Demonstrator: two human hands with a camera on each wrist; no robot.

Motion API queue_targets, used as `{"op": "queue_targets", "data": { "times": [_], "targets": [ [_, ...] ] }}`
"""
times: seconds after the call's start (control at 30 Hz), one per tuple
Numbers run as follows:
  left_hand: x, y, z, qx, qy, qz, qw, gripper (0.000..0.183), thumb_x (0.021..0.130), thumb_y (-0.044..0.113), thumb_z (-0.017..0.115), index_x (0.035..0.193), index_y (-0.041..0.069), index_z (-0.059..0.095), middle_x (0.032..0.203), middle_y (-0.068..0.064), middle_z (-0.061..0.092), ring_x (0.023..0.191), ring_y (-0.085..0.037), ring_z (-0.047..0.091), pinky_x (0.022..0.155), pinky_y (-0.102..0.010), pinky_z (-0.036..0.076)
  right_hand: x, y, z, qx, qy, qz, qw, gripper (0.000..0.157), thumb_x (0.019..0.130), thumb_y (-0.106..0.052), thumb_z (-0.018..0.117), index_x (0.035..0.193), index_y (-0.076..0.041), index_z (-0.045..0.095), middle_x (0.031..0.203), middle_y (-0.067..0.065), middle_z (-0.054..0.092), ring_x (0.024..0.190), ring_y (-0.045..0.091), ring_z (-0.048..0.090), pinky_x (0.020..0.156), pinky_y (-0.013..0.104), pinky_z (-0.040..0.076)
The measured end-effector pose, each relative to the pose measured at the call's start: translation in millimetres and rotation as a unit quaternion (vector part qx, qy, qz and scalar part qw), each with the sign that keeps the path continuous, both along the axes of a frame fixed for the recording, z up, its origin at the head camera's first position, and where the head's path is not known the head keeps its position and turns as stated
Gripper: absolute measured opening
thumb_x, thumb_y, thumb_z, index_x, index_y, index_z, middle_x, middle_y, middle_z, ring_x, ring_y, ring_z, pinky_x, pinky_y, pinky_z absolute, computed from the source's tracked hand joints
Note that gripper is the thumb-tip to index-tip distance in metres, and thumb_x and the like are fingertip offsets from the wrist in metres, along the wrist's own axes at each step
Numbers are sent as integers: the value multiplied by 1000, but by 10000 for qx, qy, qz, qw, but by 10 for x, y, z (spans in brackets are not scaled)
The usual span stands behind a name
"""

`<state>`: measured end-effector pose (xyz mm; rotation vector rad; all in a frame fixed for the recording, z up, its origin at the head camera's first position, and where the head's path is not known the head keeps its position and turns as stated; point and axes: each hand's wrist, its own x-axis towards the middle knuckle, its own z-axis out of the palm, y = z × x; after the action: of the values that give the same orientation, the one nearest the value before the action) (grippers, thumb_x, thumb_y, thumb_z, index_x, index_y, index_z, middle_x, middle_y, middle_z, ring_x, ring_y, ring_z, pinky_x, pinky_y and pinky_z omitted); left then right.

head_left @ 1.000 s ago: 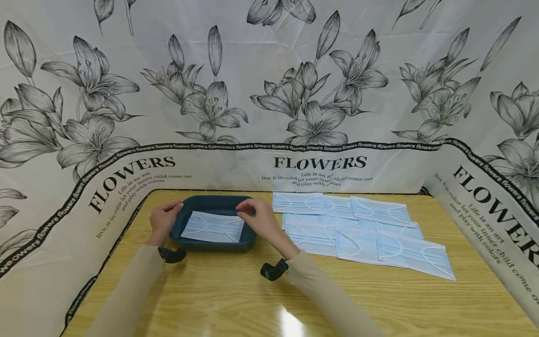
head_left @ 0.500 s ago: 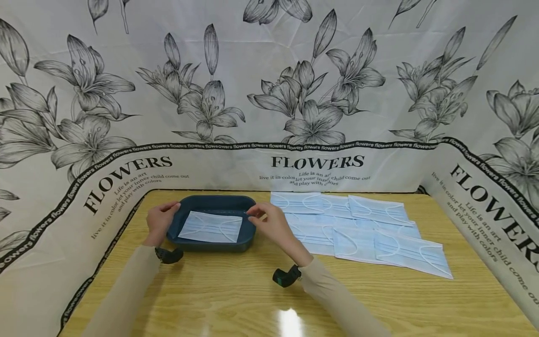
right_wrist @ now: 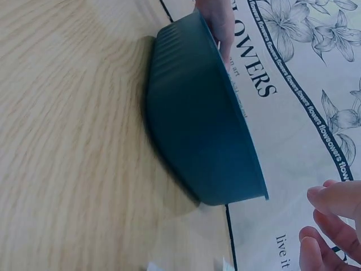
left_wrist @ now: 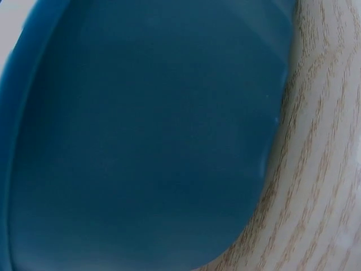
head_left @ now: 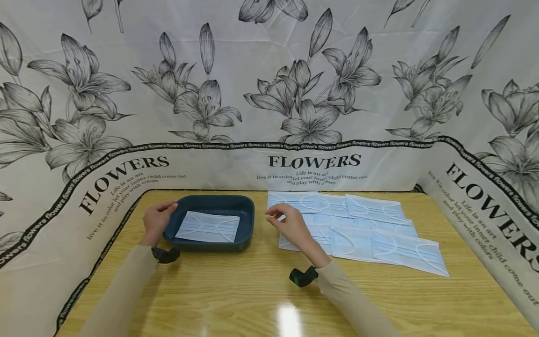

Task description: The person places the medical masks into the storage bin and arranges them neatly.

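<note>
A dark blue plastic basin stands on the table at left of centre in the head view. One light blue face mask lies flat inside it, white ear loops showing. My left hand pinches the basin's left rim; the left wrist view shows mostly the basin wall. Between the basin and the spread masks my right hand hovers with loosely bent fingers and holds nothing. Its fingertips show at the right edge of the right wrist view, apart from the basin.
Several overlapping face masks lie in rows to the right of the basin. White fabric with printed flowers closes off the back and sides of the wood-grain table.
My right hand has moved from over the basin's right side rightward, to the left edge of the spread masks. The left hand stays at the basin's rim. The head view has shifted slightly.
</note>
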<state>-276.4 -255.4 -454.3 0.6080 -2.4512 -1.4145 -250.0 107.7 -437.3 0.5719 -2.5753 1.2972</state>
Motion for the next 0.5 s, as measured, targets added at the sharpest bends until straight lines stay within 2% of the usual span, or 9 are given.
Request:
{"op": "queue_targets", "data": {
  "times": [0.2,0.5],
  "targets": [
    [5,-21,16,-41,12,-8,10000,40,95,29,60,123,1,65,128,-22,61,117,-33,56,96,-44,46,43,126,-23,242,15,72,9997,13,87,-12,71,100,-11,72,94,3,68,85,17,64,66,22,52],
    [10,-15,17,-79,-61,-62,9999,41,94,32,60,123,2,65,128,-22,61,116,-34,56,95,-44,46,122,358,-36,492,67,-117,9987,13,85,-10,72,98,-12,72,95,3,68,83,16,63,65,22,51]
  ]
}}
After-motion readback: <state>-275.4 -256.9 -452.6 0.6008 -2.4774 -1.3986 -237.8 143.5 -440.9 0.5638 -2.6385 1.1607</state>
